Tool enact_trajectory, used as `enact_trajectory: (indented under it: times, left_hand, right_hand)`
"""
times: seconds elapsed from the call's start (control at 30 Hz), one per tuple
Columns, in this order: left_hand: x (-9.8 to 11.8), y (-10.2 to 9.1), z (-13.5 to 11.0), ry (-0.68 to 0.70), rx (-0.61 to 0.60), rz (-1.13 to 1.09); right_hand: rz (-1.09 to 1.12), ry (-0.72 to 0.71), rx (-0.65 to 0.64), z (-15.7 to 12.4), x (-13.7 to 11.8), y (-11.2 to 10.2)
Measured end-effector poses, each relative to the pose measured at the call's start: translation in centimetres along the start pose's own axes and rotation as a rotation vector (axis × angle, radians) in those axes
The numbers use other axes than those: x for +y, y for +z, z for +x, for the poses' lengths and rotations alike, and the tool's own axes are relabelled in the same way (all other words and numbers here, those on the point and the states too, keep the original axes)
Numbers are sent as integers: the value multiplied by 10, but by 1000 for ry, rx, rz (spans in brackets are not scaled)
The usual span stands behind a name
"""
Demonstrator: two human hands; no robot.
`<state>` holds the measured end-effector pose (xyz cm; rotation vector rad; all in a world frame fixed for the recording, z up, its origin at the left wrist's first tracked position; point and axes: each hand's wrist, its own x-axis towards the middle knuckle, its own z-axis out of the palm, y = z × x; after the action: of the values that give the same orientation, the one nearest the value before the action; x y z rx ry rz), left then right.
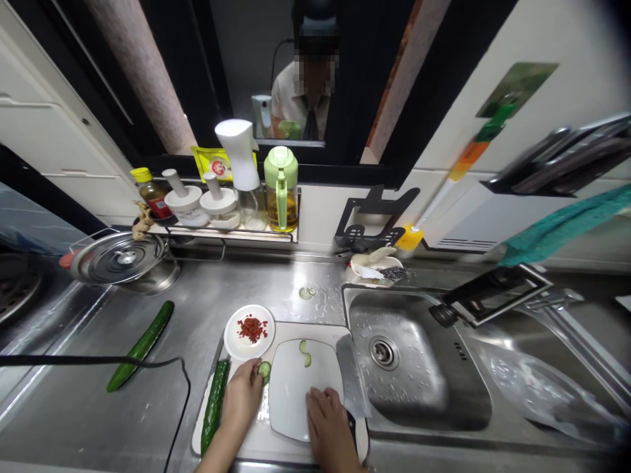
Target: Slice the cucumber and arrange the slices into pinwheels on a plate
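My left hand point(243, 392) is closed at the fingertips on a round cucumber slice point(265, 370), just left of a white square plate point(290, 407). On that plate lie two thin cucumber pieces point(306, 359), near its far edge. My right hand point(329, 420) rests on the plate's right side with its fingers laid out. The plate stands on a white cutting board point(256, 437). A cleaver point(352, 374) lies along the board's right edge, its dark handle partly behind my right hand. To the left of my left hand is a cut cucumber point(215, 407). A small round plate point(231, 336) bears chopped red bits point(252, 328).
A whole cucumber point(142, 345) lies on the steel counter point(197, 302), with a black cable point(183, 394) crossing near it. A sink point(419, 420) is at the right. Behind stand a lidded pot point(123, 257) and a rack point(227, 233) of seasonings. Cucumber scraps point(306, 293) lie beyond the board.
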<state>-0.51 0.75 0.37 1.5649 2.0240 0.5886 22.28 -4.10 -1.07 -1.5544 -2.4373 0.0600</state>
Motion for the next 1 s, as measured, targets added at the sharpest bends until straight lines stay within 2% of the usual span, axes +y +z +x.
enact_trajectory:
  times: [0.1,0.27,0.53,0.73,0.87,1.0]
  left_hand:
    - [-2,0,4,-51,-28,-65]
    - [-5,3,8,-70,-31,-52]
    - [-1,5,8,-168,-50,-120]
    - [-4,2,8,-186,-71,-170]
    - [-3,-3,8,-136,-52,-225]
    - [0,-9,8,-210,-126,-382]
  right_hand:
    - [-9,-8,-7,2,0,-2]
    - [-5,-21,-12,3,-1,-1]
    - [19,-10,-45,4,-2,-1]
    - [71,9,-46,3,0,0]
    - [178,39,-58,8,-1,-5]
    - [406,120,-101,23,-4,-18]
